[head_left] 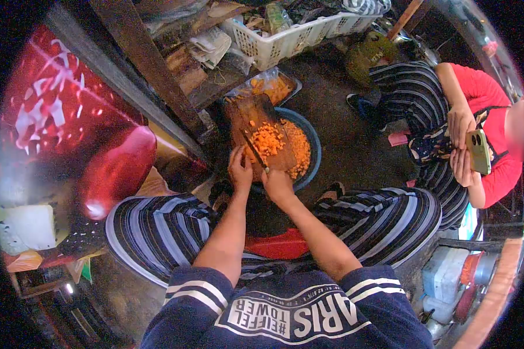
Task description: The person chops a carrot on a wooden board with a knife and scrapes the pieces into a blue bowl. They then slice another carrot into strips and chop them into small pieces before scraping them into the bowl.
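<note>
My right hand (277, 184) is wrapped round the handle of a knife (254, 149), whose dark blade lies across a wooden cutting board (244, 113). Fingers curled, my left hand (240, 168) rests at the board's left edge close beside the blade. Whatever it holds is hidden. Small diced orange pieces (266, 139), which look like carrot, are heaped on the board right of the knife. Partly under the board stands a blue basin (316, 148), and many more orange cubes (297, 152) fill it. Beyond the board, a tray (297, 87) holds larger orange pieces and a clear plastic bag.
On the right sits another person in a red shirt (477, 87), holding a phone (478, 152). A white plastic crate (267, 51) stands at the back. Wooden beams (151, 64) and a red printed banner (70, 116) are at the left. Containers (448, 270) stand at lower right.
</note>
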`<action>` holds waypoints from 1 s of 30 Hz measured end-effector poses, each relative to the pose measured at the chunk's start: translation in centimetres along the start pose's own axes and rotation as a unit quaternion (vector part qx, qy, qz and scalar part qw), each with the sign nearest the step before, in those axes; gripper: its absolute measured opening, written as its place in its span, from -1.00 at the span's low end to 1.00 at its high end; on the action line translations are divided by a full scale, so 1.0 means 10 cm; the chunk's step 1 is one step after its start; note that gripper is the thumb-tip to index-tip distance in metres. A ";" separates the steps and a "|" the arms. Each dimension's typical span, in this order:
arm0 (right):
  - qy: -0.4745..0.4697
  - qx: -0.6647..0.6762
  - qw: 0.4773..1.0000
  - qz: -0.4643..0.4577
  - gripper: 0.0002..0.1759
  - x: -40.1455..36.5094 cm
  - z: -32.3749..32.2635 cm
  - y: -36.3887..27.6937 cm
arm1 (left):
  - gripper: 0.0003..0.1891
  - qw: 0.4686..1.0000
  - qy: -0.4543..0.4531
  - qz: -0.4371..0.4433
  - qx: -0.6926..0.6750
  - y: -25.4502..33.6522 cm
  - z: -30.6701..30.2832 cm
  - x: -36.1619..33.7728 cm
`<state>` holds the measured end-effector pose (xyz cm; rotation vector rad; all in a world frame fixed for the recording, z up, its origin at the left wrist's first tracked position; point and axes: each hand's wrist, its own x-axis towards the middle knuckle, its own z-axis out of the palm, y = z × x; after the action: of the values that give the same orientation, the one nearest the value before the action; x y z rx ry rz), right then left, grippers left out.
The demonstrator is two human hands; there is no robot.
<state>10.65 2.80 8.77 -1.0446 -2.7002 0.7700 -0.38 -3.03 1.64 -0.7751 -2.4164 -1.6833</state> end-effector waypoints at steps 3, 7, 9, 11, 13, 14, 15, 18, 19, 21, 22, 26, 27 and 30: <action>-0.036 -0.008 0.998 0.050 -0.63 -0.03 0.09 -0.02 | -0.76 0.999 0.017 0.029 0.034 -0.03 0.00 -0.01; -0.014 -0.020 0.999 0.042 -0.63 -0.01 0.22 0.01 | -0.83 1.000 0.016 0.010 -0.002 -0.07 0.02 0.00; -0.104 -0.022 0.988 0.112 -0.64 0.05 0.20 -0.05 | -0.85 1.000 0.019 0.017 -0.001 -0.09 0.03 0.00; -0.089 -0.028 0.989 0.110 -0.65 0.05 0.26 -0.07 | -0.87 0.999 0.023 0.025 0.003 -0.12 0.01 0.02; -0.070 -0.035 0.991 0.111 -0.65 0.03 0.33 -0.05 | -0.89 0.999 0.034 0.023 -0.003 -0.10 0.02 0.01; -0.083 -0.097 0.991 0.039 -0.66 0.06 0.38 -0.01 | -0.89 0.999 0.036 0.026 -0.005 -0.09 0.05 0.02; -0.094 -0.157 0.983 -0.034 -0.67 0.10 0.43 0.01 | -0.90 0.999 0.038 0.009 -0.019 -0.08 0.04 0.04; -0.061 -0.074 0.994 0.053 -0.65 0.07 0.25 -0.12 | -0.90 0.999 0.035 0.002 -0.030 -0.11 0.05 -0.01; -0.057 -0.072 0.994 0.051 -0.65 0.08 0.25 -0.10 | -0.91 0.999 0.032 0.011 -0.022 -0.11 0.02 0.02; -0.084 0.003 0.996 0.032 -0.62 0.13 0.21 0.01 | -0.90 0.999 0.032 0.015 -0.025 -0.09 0.02 0.04; -0.083 0.003 0.996 0.034 -0.62 0.14 0.14 0.04 | -0.89 0.999 0.031 0.015 -0.026 -0.07 0.01 0.04; -0.077 0.088 0.993 0.006 -0.59 0.26 0.12 0.18 | -0.84 0.999 0.014 -0.013 -0.038 0.04 -0.06 0.05; -0.041 0.072 0.997 -0.010 -0.57 0.25 0.18 0.22 | -0.81 0.999 0.031 0.007 -0.026 0.09 -0.07 0.06; -0.083 -0.011 0.996 0.027 -0.56 0.12 -0.08 -0.02 | -0.77 0.999 0.042 0.007 -0.017 0.00 -0.02 0.03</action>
<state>9.90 3.75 9.53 -1.1098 -2.8345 0.8742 -0.69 -3.12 1.80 -0.7090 -2.3274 -1.7187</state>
